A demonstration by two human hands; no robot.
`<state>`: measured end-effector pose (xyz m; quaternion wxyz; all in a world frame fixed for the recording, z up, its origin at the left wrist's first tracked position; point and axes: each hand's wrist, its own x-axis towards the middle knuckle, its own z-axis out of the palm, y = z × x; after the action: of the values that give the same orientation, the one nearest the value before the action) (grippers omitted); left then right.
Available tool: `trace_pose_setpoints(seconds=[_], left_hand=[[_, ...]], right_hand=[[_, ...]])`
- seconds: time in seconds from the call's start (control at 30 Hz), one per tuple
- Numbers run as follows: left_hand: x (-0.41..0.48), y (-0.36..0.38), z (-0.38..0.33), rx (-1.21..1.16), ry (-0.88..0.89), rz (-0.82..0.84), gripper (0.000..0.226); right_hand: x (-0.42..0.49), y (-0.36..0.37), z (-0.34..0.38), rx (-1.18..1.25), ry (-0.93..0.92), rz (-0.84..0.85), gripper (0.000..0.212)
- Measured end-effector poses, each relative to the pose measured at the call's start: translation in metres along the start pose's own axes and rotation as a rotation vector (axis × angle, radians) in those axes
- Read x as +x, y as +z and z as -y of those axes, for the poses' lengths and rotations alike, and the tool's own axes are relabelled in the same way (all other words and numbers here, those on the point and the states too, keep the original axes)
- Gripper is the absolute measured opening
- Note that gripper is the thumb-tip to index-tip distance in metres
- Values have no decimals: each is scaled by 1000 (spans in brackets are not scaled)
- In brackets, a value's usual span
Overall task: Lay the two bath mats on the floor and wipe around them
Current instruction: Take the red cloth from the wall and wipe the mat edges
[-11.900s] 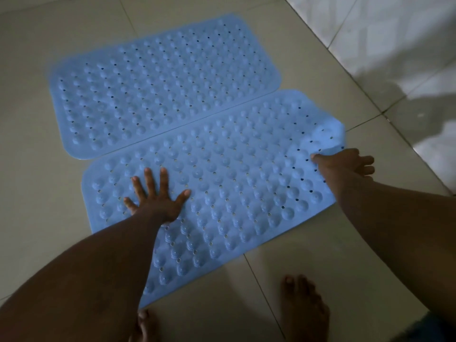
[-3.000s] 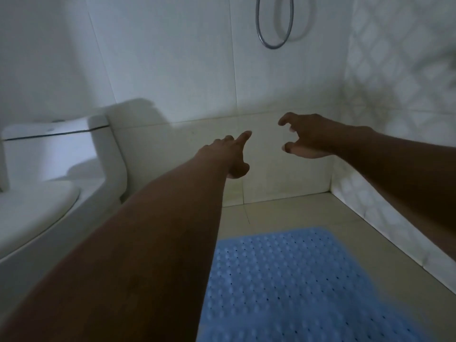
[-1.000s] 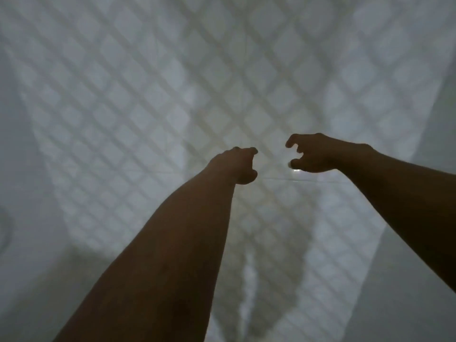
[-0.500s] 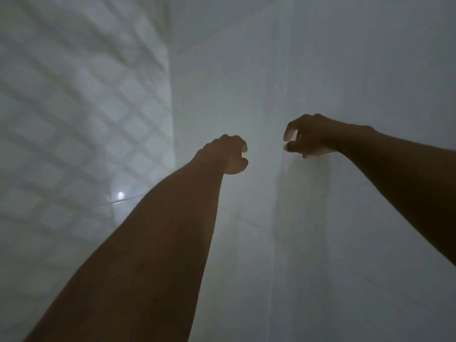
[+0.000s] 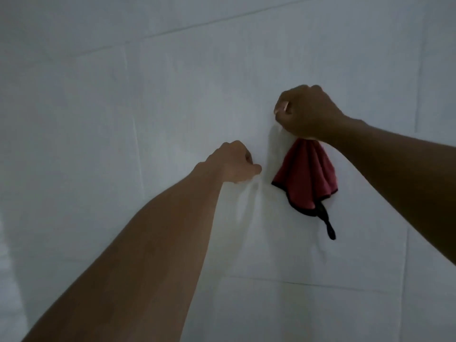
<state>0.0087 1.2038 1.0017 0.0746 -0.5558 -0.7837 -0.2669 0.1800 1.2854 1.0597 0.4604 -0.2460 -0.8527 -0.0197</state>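
Observation:
A red cloth (image 5: pixel 307 176) with a black border and a black hanging loop droops against the white tiled wall. My right hand (image 5: pixel 307 112) is closed around its top, which is bunched inside the fist. My left hand (image 5: pixel 235 161) is a closed fist just left of the cloth, apart from it, holding nothing I can see. Neither bath mat is in view. What the cloth hangs from is hidden behind my right hand.
The white tiled wall (image 5: pixel 123 95) fills the whole view, with faint grout lines across it. Both my forearms reach up toward it from the bottom and the right.
The view has swung from the wall corner to a flat wall where the red cloth hangs. My right hand, empty before, has closed on the cloth's top; my left fist has dropped lower.

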Motion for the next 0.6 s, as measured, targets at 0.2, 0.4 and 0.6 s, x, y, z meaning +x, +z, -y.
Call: trace_pose_setpoints(seconds=[0.2, 0.4, 0.6], left_hand=[[0, 37, -46, -284, 98, 131, 37], [-4, 42, -50, -410, 50, 163, 19], [-4, 13, -41, -672, -4, -12, 24]], right_hand=[[-40, -14, -44, -29, 314, -45, 34], [-53, -14, -46, 136, 440, 259, 27], [-42, -18, -43, 281, 415, 25, 15]])
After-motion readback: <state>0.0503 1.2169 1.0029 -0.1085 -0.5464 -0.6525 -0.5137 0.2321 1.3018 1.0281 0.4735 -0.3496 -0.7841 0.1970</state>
